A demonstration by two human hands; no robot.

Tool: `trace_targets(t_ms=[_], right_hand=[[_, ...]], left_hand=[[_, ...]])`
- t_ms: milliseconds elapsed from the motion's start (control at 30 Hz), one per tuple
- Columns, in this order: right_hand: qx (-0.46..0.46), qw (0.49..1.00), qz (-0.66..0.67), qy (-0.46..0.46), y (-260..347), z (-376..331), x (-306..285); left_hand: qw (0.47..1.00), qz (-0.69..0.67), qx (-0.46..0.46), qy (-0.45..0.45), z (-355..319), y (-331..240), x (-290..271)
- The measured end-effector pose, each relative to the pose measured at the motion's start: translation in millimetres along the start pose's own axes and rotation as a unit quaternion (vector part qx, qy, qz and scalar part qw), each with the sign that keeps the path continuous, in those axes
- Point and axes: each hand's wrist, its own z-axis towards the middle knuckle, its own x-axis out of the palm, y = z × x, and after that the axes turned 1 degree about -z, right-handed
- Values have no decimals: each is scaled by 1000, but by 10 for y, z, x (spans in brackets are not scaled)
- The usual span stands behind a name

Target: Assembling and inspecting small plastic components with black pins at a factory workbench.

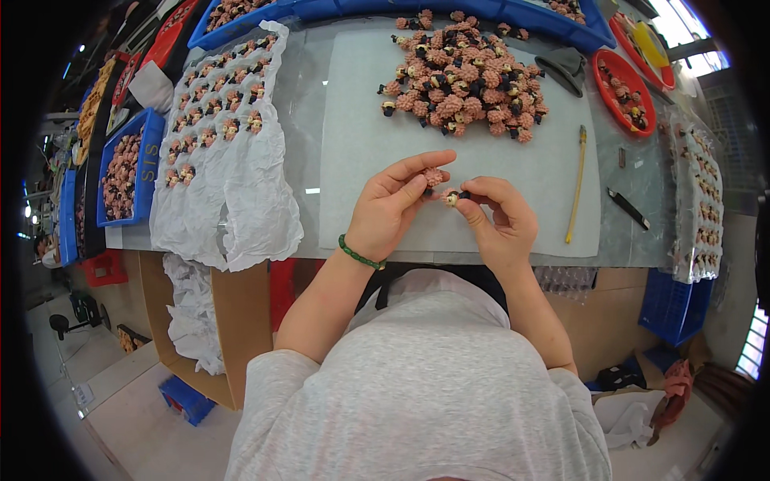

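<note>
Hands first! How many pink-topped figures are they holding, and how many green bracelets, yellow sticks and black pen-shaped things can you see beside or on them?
Pink-topped figures, one in the left hand, one in the right hand: 2
Green bracelet: 1
Yellow stick: 1
Black pen-shaped thing: 1
Total: 5

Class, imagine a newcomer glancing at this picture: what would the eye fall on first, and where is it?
First, the big heap of pink figurines on the white sheet, top centre. Just below it, the left hand holds one figurine and the right hand another. To the left, rows of similar figurines lie on the upper part of crumpled white paper.
</note>
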Motion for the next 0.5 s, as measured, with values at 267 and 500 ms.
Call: trace_targets(t_ms=[267, 500], right_hand=[[63, 995, 74, 13, 69, 57, 216], [218, 967, 132, -19, 55, -27, 242]], left_hand=[[947, 289, 135, -14, -137, 79, -69], [843, 476, 251, -16, -323, -22, -47]])
